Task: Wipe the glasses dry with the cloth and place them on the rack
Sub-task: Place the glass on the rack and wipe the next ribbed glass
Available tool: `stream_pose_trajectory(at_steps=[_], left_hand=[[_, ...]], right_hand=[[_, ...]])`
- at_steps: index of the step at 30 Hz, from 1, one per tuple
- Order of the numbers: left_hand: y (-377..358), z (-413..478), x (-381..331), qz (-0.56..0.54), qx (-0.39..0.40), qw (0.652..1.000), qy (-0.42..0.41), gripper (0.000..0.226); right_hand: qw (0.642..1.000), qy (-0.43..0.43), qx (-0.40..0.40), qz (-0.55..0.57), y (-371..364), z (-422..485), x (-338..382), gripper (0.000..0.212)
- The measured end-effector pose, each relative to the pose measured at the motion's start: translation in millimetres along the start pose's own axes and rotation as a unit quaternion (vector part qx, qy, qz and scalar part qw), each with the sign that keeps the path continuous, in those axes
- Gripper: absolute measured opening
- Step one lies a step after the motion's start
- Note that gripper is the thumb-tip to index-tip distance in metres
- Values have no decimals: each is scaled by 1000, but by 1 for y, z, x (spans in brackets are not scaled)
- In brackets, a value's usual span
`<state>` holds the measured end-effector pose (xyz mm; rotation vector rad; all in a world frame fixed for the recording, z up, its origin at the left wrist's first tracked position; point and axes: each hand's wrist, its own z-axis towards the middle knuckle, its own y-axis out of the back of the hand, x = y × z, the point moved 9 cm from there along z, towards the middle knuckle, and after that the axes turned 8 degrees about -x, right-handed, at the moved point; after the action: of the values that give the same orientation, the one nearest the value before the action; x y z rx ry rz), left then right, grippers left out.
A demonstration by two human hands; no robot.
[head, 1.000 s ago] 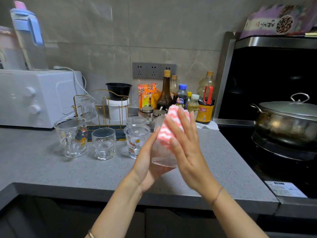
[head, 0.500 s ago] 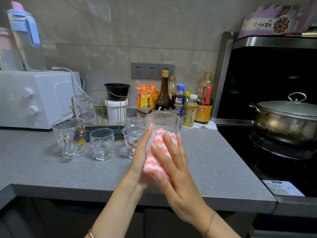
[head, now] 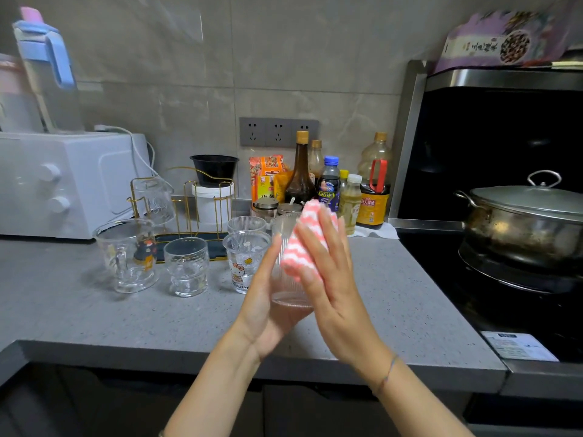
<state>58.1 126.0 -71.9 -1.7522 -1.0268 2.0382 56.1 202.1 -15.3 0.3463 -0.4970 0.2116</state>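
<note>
My left hand (head: 265,307) cups a ribbed clear glass (head: 285,279) above the counter, holding it upright from its left side and base. My right hand (head: 331,279) lies flat against the glass's right side and presses a pink-and-white striped cloth (head: 304,244) onto it, the cloth reaching up past the rim. A gold wire rack (head: 189,203) stands behind on a dark tray, with one glass (head: 154,200) hung upside down on it. In front of the rack stand a glass mug (head: 126,257), a short tumbler (head: 186,266), a cartoon-printed glass (head: 244,261) and another ribbed glass (head: 246,223).
A white oven (head: 63,184) sits at the back left with jugs on top. Sauce bottles (head: 331,184) and jars crowd the wall behind the held glass. On the right a lidded steel pot (head: 523,222) sits on the black stove (head: 504,298). The grey counter's edge (head: 157,351) runs below my wrists.
My right hand slid the cloth down the side of the glass to its base, then back up over the rim. My left hand has kept its hold on the glass throughout.
</note>
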Motion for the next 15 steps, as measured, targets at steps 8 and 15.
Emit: stream_pose_trajectory(at_steps=[8, 15], left_hand=[[4, 4, 4, -52, -11, 997, 51, 74], [-1, -3, -1, -10, 6, 1000, 17, 55]], right_hand=[[997, 37, 64, -37, -18, -46, 11, 51], [997, 34, 27, -59, -7, -18, 9, 50]])
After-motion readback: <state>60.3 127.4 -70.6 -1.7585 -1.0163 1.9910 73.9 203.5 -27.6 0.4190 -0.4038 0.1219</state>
